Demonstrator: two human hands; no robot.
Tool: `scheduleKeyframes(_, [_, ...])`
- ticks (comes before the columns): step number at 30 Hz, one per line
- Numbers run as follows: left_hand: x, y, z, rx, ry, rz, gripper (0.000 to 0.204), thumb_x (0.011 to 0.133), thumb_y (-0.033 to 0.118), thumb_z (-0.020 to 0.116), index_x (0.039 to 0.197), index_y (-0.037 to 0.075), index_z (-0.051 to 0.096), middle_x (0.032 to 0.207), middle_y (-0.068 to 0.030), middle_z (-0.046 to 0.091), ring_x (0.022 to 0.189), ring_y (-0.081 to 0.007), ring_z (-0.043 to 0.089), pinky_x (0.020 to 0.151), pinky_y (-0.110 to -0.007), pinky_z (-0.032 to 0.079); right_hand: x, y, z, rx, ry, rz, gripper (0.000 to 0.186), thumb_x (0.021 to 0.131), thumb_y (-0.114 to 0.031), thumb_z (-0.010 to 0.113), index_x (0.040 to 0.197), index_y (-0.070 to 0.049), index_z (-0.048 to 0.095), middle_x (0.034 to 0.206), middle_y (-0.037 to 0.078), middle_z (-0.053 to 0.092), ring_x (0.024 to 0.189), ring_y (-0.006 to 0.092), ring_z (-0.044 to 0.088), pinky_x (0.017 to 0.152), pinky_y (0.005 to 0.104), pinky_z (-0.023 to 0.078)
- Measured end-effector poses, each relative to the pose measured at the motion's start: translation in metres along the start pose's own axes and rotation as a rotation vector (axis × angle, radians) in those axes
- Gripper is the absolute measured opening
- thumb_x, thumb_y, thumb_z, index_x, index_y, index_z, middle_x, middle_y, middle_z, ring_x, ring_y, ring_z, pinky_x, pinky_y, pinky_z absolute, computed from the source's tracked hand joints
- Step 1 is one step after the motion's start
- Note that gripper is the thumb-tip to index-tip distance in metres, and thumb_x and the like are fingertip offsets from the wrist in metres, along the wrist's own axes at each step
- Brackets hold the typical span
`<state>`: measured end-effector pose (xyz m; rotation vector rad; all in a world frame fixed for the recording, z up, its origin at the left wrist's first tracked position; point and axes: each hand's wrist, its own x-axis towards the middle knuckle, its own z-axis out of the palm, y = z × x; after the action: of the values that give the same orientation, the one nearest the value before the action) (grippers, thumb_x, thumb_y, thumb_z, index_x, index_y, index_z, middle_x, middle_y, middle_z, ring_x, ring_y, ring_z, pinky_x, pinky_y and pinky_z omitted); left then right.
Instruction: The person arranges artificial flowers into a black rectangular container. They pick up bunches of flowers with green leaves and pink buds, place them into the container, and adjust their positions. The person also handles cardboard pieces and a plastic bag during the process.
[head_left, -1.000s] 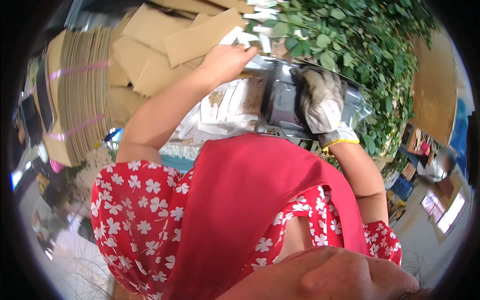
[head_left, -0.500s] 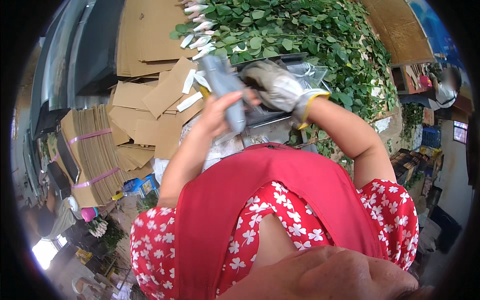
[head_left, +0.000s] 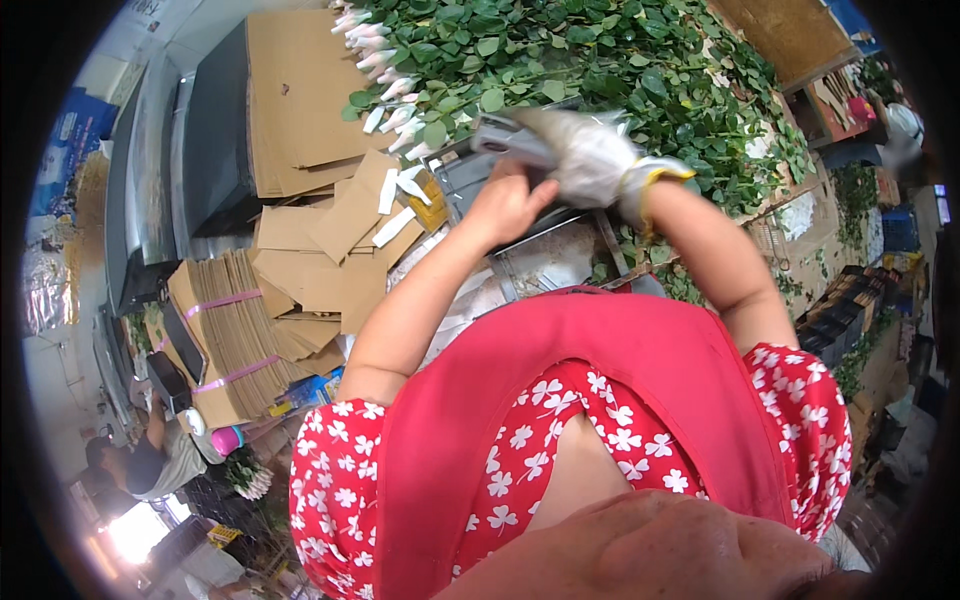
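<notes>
Grey tool turning crosswise between the hands

Unlike half a second ago, the grey tool [head_left: 510, 143] is pointing left, reaching the gloved right hand [head_left: 590, 165]. Blur is hiding whether the right fingers are clamping it. The left hand [head_left: 510, 208] is curling just nearer, touching the tool's underside; its grip I cannot tell. Leafy stems [head_left: 580, 60] are covering the far right, cardboard pieces [head_left: 300, 280] are lying left, white strips [head_left: 388, 190] are resting on them.

In the upper middle of the frame we see flower stems [head_left: 600, 60], with a handheld tool [head_left: 512, 141] near their lower edge. Left are cardboard sheets [head_left: 310, 110]; below these, a cardboard bundle [head_left: 225, 325].
</notes>
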<state>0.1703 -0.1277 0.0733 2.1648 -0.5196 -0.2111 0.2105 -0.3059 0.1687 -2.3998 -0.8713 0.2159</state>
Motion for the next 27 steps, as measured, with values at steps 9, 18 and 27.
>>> scheduleKeyframes(9, [0.004, 0.011, 0.015, 0.649, 0.075, 0.095, 0.066, 0.088, 0.051, 0.059, 0.146, 0.023, 0.045, 0.155, -0.0173, 0.030, 0.143, -0.0358, 0.028, 0.115, -0.058, 0.021, -0.051, 0.063, -0.076, -0.454, -0.535, 0.284, 0.058, 0.069, -0.007, 0.058, 0.126, -0.005, 0.054, 0.091, 0.021, 0.068, 0.081, 0.0395, 0.067, 0.068, 0.0460, 0.052])
scheduleKeyframes(18, [0.003, 0.013, 0.013, 0.652, 0.049, 0.084, 0.068, 0.087, 0.050, 0.061, 0.147, 0.021, 0.044, 0.156, -0.0174, 0.030, 0.144, -0.0349, 0.028, 0.115, -0.057, 0.021, -0.052, 0.111, -0.042, -0.106, -0.436, 0.016, 0.056, 0.075, -0.014, 0.063, 0.129, -0.005, 0.050, 0.092, 0.023, 0.066, 0.084, 0.0413, 0.065, 0.072, 0.0469, 0.052])
scheduleKeyframes(27, [-0.005, -0.012, 0.002, 0.350, 0.128, 0.249, 0.045, 0.087, 0.028, 0.067, 0.128, 0.012, 0.060, 0.142, -0.0129, 0.052, 0.137, -0.0346, 0.040, 0.116, -0.050, 0.027, -0.026, 0.053, -0.074, -0.471, -0.575, 0.315, 0.038, 0.079, -0.022, 0.060, 0.113, -0.006, 0.061, 0.087, 0.022, 0.068, 0.085, 0.0363, 0.068, 0.072, 0.0445, 0.055])
